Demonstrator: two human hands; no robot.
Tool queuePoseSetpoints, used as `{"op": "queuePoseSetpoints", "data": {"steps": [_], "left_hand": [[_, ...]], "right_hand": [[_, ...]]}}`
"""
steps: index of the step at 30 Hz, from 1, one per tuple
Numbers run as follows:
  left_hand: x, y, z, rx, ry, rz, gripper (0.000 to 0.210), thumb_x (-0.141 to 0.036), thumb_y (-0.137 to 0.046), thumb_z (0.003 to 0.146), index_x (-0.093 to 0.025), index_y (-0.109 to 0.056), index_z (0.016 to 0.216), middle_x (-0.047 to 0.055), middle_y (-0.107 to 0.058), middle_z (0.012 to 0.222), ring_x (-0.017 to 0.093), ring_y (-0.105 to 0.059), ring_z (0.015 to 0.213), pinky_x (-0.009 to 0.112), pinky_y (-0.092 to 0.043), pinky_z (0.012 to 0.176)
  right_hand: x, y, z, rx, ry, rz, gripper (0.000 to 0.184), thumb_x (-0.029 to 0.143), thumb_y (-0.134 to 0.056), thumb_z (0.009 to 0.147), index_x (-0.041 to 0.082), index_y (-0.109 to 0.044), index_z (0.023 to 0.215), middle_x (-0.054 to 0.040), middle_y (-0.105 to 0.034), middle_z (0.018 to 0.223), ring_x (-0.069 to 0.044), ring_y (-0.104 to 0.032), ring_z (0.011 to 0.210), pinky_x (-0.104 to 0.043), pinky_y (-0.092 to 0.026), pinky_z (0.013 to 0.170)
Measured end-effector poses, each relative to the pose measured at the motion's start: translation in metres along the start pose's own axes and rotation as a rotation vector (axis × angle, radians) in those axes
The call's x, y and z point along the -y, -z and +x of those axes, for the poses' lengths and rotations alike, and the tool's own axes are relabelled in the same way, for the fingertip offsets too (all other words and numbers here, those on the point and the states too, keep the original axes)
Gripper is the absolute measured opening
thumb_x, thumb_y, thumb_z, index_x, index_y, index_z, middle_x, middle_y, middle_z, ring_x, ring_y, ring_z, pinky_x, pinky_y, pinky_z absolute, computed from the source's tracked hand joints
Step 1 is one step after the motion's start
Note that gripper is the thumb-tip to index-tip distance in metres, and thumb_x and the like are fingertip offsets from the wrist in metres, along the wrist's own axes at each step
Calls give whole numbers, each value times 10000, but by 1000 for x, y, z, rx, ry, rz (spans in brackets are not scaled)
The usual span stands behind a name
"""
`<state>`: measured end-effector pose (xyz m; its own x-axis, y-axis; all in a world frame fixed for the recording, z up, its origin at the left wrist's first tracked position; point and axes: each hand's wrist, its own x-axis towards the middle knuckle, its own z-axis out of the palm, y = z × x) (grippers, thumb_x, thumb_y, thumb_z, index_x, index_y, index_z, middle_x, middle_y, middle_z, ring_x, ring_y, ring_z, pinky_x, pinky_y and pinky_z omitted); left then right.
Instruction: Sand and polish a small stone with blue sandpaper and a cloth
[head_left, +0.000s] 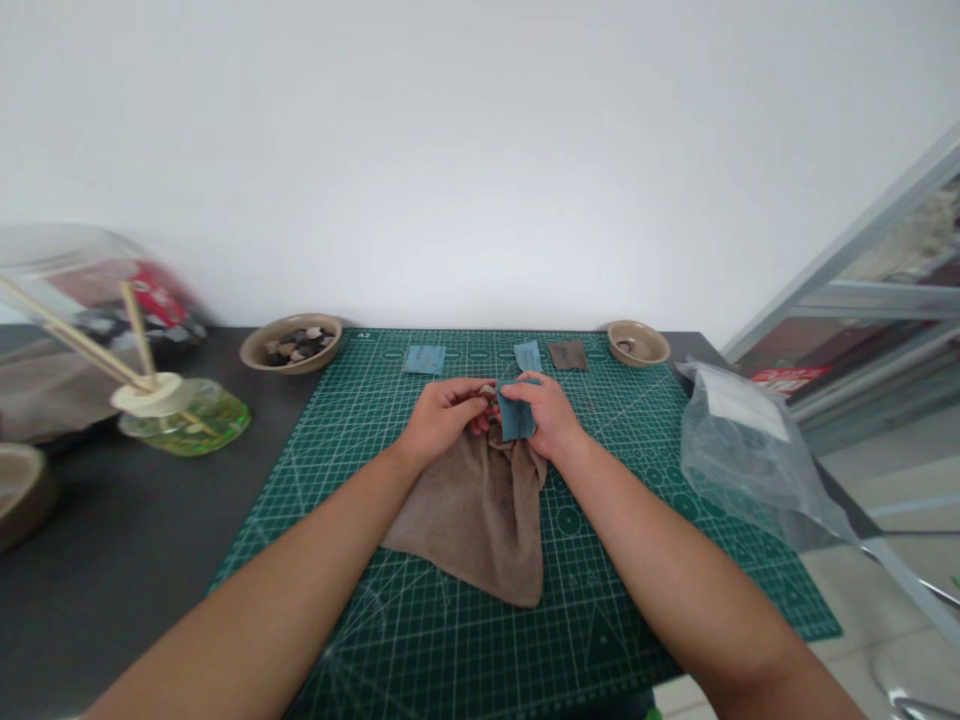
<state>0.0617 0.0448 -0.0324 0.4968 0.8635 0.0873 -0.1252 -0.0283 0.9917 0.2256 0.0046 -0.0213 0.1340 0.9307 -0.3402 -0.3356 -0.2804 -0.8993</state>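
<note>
My left hand (442, 415) is closed, pinching a small pale stone (487, 391) between thumb and fingers. Against the stone's right side, my right hand (551, 412) grips a folded piece of blue sandpaper (516, 418). A brown cloth (480, 510) bunches up under both hands and spreads toward me over the green cutting mat (360, 610). Whether the fingers also clasp the cloth is hidden. Beyond the hands lie two more blue sandpaper pieces, one on the left (424, 360) and one nearer the middle (527, 356), beside a grey-brown piece (568, 354).
At the back left stands a bowl (289, 362) with several stones; a smaller bowl (638, 352) at the back right holds little. A reed diffuser (184, 415) is on the left. A clear plastic bag (739, 450) lies over the mat's right edge. A white wall rises behind.
</note>
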Motion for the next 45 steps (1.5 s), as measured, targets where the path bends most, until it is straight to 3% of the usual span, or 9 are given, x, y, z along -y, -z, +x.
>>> {"op": "queuePoseSetpoints", "data": {"steps": [7,11,16,19,28,33,37,39,45], "left_hand": [[-1,-1,0,-8,-6,-30,483,-307,-778,751,-116,-714,1189,8,-743,669,136,-638,475,240,-526,472],[-3,-1,0,-12,-8,-39,431,-333,-791,766,-134,-670,1129,2,-732,640,141,-631,445,230,-512,434],[-4,-1,-1,-8,-17,-49,376,-346,-806,752,-128,-677,1030,9,-726,628,139,-631,447,225,-513,430],[-4,-1,-1,-4,-22,-55,361,-318,-800,737,-127,-689,1022,6,-724,630,136,-631,451,227,-516,439],[-3,-1,-1,1,-33,-47,330,-279,-775,734,-134,-694,1019,-10,-710,619,124,-615,447,221,-509,439],[-3,0,1,3,-41,-37,305,-262,-755,735,-146,-680,1007,-18,-708,622,119,-611,448,214,-504,439],[-2,0,2,11,-41,-27,306,-227,-728,718,-158,-651,1006,-21,-718,646,116,-611,459,211,-504,449],[-3,-1,1,20,-38,-18,304,-213,-719,712,-167,-629,998,-20,-725,661,118,-615,465,212,-503,454],[-6,-3,0,26,-40,17,224,-196,-715,720,-188,-570,890,-34,-696,643,121,-631,495,214,-498,486]], "right_hand": [[-6,2,4,2,43,-7,349,376,-669,1004,165,-648,1281,-93,-689,1236,-214,-704,1023,-409,-628,862],[-6,2,4,-7,87,6,203,334,-699,984,142,-678,1049,-16,-703,927,-128,-667,742,-287,-590,677],[-4,1,1,-15,142,55,337,279,-902,623,209,-585,713,57,-649,577,-148,-612,542,-277,-501,553],[-2,-1,-1,-19,151,69,339,285,-887,533,223,-588,679,51,-659,559,-157,-612,534,-286,-488,548],[0,-2,-3,-20,145,74,325,288,-871,512,229,-596,675,47,-654,551,-163,-609,534,-298,-496,553],[0,-2,-3,-11,134,72,350,295,-904,581,217,-577,679,48,-652,563,-156,-616,537,-283,-504,543],[0,-2,-3,-7,101,40,241,345,-770,908,163,-632,834,41,-643,691,-108,-601,574,-246,-520,558],[-1,-1,-2,-6,87,27,223,360,-675,1002,141,-663,958,21,-657,799,-96,-611,626,-240,-542,586],[-1,-1,-2,-6,74,28,235,368,-663,1013,141,-675,1070,-13,-689,916,-113,-649,707,-259,-577,629]]}}
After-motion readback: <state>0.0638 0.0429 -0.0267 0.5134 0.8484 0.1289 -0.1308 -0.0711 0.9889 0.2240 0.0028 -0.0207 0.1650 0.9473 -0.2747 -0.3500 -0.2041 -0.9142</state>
